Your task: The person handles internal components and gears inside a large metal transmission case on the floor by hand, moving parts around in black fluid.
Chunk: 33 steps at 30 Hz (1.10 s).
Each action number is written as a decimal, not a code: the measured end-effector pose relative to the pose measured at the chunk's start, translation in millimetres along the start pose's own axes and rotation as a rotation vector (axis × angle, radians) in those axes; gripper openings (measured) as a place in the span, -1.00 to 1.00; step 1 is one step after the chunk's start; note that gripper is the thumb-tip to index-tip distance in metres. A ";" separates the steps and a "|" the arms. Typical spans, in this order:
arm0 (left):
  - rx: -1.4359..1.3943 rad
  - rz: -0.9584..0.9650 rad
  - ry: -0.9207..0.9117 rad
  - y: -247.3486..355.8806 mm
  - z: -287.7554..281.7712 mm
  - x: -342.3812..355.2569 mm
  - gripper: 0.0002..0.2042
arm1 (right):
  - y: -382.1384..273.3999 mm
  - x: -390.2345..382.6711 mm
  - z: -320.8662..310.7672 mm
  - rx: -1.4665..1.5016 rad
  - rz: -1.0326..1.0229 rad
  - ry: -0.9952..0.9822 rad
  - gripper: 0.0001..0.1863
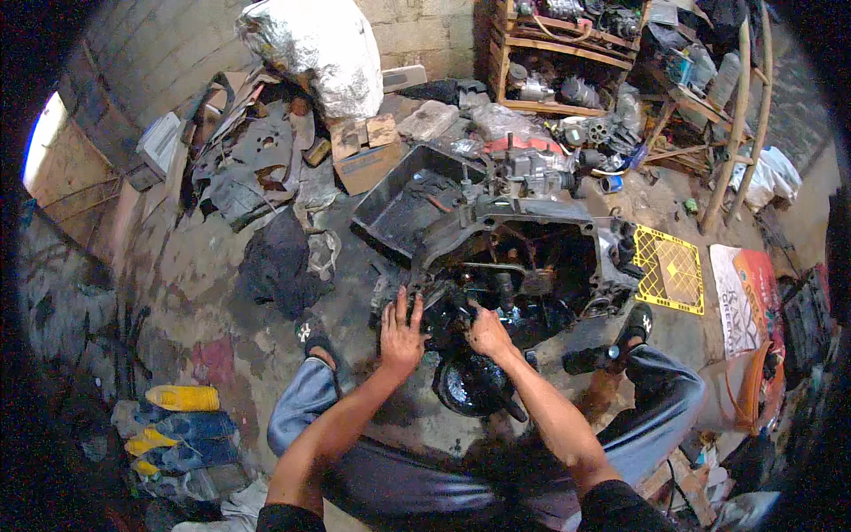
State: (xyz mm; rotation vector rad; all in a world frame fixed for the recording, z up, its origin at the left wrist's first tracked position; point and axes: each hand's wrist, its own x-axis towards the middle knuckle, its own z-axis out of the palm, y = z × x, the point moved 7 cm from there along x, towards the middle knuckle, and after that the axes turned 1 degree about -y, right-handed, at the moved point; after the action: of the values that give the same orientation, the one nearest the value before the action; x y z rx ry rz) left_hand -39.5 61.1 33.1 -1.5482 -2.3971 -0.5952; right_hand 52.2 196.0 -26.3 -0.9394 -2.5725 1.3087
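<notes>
Dark metal housing is set on the floor, ahead and right of the hands, long axis roughly left-right. Left hand is laid at its near-left end, fingers extended; right hand is placed nearer its middle, fingers curled, grip can't be told.

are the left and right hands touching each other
Apart. The head view shows dark parts in the gap between the left hand and the right hand.

A metal casing, a black tray, a dark cloth and a yellow lattice panel are carried by the stained floor.
</notes>
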 end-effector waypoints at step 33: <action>0.115 -0.072 -0.098 -10.5 -2.7 -11.5 -0.08 | -16.1 -10.9 34.8 -0.231 -0.054 -0.247 -0.52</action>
State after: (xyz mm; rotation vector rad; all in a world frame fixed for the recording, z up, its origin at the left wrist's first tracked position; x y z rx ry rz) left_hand -44.4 46.7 28.7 -1.4813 -2.5205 -0.3956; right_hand 40.9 158.5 -33.8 -0.7758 -2.9663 1.2009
